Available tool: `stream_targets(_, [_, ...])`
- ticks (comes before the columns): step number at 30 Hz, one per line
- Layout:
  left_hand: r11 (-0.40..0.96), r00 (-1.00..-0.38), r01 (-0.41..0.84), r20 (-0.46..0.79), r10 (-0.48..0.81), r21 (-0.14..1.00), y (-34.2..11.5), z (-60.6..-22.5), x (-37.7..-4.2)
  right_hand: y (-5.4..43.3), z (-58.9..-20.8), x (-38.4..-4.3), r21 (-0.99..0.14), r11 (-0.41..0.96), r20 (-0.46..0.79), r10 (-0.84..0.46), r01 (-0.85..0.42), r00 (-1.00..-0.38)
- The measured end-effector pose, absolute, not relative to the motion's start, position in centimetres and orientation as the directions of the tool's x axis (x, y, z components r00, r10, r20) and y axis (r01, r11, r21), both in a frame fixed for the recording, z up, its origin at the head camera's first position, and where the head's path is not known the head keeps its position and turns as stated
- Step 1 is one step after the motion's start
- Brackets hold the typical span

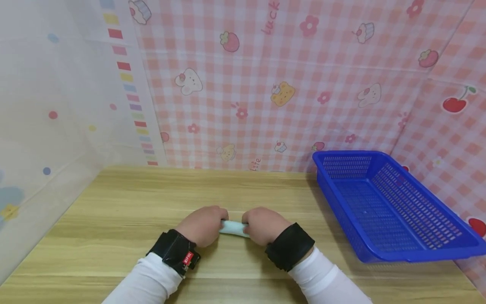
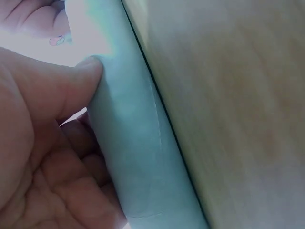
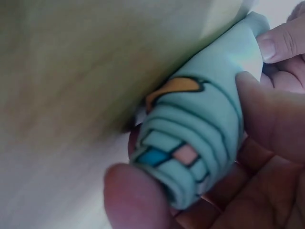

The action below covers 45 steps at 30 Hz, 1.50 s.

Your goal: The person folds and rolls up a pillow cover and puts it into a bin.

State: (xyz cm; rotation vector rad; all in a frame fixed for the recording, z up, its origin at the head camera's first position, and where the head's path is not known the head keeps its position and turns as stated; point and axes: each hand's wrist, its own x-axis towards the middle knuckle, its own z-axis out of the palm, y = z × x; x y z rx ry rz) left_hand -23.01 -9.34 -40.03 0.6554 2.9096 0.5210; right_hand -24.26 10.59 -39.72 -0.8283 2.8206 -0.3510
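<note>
A mint-green sheet (image 1: 233, 228), rolled into a tight tube, lies crosswise low over the table between my two hands. My left hand (image 1: 204, 226) grips its left part; in the left wrist view the thumb presses on the roll (image 2: 133, 129) and the other fingers curl behind it. My right hand (image 1: 265, 225) holds the right part. Seen from the right wrist, the roll (image 3: 214, 95) shows layered edges and an orange, blue and pink print with dark outlines at its end. One right fingertip (image 3: 136, 191) sits at that end, the thumb on its side.
A blue plastic basket (image 1: 341, 211) with slotted walls stands on the right of the wood-grain table (image 1: 133, 198). Pink checked cloth (image 1: 258, 126) hangs behind and along the right; pale cloth (image 1: 57, 139) hangs on the left. Both wrists wear black bands.
</note>
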Motion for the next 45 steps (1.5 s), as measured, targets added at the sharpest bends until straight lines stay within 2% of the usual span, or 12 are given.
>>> stream_targets(7, [0.84,-0.89,0.419,-0.027,0.455,0.344,-9.4,-40.2,-23.1,10.7,-39.3,-24.4,-0.336,0.833,-0.164,-0.512,-0.44,-0.843])
stream_targets(15, [0.823,-0.913,0.356,-0.022,0.406,0.442,-9.3,-40.3,-23.3,10.9,-39.4,-24.7,-0.409,0.854,-0.175,-0.419,-0.321,-0.891])
stream_targets(17, [0.83,-0.912,0.378,0.01,0.41,0.41,-9.3,-40.3,-23.3,11.0,-39.4,-24.7,-0.405,0.86,-0.168,-0.403,-0.309,-0.9])
stream_targets(20, [0.849,-0.899,0.434,0.084,0.43,0.303,-9.2,-40.3,-23.1,11.0,-39.4,-24.7,-0.388,0.871,-0.156,-0.386,-0.303,-0.909])
stream_targets(23, [0.865,-0.882,0.469,0.132,0.452,0.177,-9.1,-40.2,-22.8,10.9,-39.4,-24.6,-0.365,0.877,-0.14,-0.385,-0.314,-0.912])
stream_targets(25, [0.873,-0.882,0.469,0.133,0.453,0.136,-9.1,-40.1,-22.6,10.8,-39.4,-24.6,-0.342,0.88,-0.126,-0.391,-0.33,-0.912])
stream_targets(29, [0.877,-0.886,0.461,0.123,0.447,0.136,-9.0,-39.9,-22.5,10.5,-39.4,-24.5,-0.32,0.869,-0.074,-0.42,-0.377,-0.904])
stream_targets(34, [0.87,-0.883,0.468,0.125,0.453,0.154,-9.0,-39.9,-22.5,10.0,-39.4,-24.1,-0.318,0.815,0.011,-0.507,-0.484,-0.862])
stream_targets(45, [0.879,-0.889,0.456,0.122,0.441,0.141,-8.8,-39.9,-22.3,9.1,-39.1,-22.8,-0.175,0.819,0.038,-0.55,-0.547,-0.835])
